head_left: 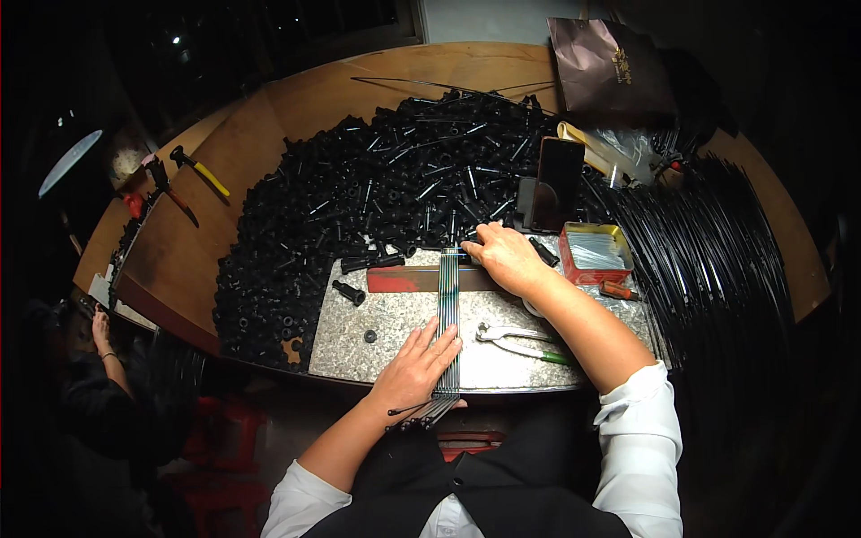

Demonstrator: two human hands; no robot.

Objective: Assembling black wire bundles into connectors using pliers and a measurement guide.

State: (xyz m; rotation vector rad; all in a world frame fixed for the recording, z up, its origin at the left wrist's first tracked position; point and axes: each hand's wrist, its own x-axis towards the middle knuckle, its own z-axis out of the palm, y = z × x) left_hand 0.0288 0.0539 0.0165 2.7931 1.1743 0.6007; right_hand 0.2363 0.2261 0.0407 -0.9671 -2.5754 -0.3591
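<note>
A row of thin dark metal rods (449, 309) lies side by side over a bar, with bent, knobbed near ends hanging past the table's front edge. Across the rods rests my left hand (414, 366), its fingers over them and its thumb tip showing beneath, holding them together. My right hand (509, 260) is at the rods' far ends with fingers bent and closed; whatever is between the fingertips is hidden. Under the rods, the reddish-brown bar (404, 279) lies crosswise on the speckled stone slab (345, 332). Green-handled pliers (520, 341) lie right of the rods.
A large heap of black tubular parts (359, 179) fills the table's back and left. Right are a phone (556, 184), a red tin (595, 253) of thin pieces and many long black rods (708, 251). Yellow-handled pincers (202, 170) hang left; another person's hand (101, 332) is beyond.
</note>
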